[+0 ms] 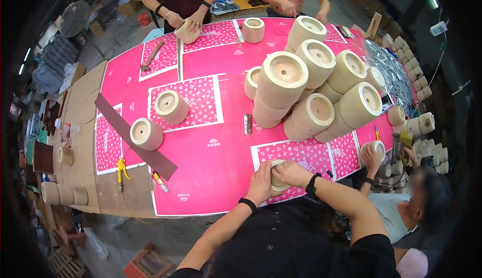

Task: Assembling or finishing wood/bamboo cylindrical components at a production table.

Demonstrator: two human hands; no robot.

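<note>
At the near edge of the pink-covered table, a pale round wooden block [278, 187] stands between my two hands. My left hand [261, 182] wraps around its left side. Bent over its top is my right hand [297, 173], with fingers closed at the recessed opening; whatever they pinch is hidden. Just beyond my hands, similar wooden blocks with recessed tops [282, 70] are stacked in a large group. A small brown-and-white bar [248, 124] lies left of that stack. Two single blocks stand farther left, one of them on a patterned sheet [205, 99].
A long brown strip [135, 136], a yellow air gun [122, 171] with hose, a yellow-and-white tube [160, 181] and a hammer [152, 57] lie on the left. Metal parts [389, 72] pile up at right. Two people work across the table; another at right handles a block [379, 150].
</note>
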